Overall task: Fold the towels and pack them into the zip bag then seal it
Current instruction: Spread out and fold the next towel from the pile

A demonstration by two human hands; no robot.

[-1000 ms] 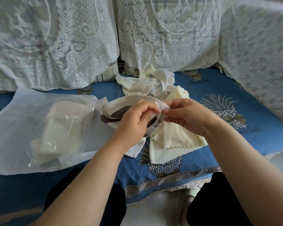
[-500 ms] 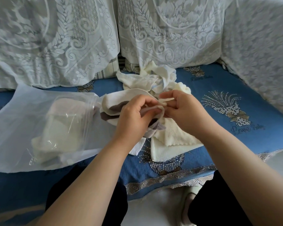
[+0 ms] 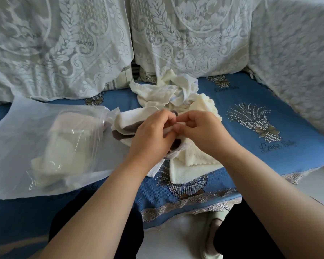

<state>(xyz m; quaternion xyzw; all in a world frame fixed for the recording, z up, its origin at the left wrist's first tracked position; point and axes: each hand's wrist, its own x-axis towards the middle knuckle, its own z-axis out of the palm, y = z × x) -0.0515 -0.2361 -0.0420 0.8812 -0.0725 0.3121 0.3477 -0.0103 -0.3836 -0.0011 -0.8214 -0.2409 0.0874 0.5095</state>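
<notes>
Both hands' fingers have met, pinching the left-pointing zip bag's mouth.

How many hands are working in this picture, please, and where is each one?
2. The left hand and the right hand meet at the middle, both pinching the white-and-brown towel right of the zip bag.

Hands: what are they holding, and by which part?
Both the left hand and right hand pinch the near edge of the white-and-brown cloth towel.

1 head-worn view, looking forward and down, close over the hands, sofa seat beyond
</notes>
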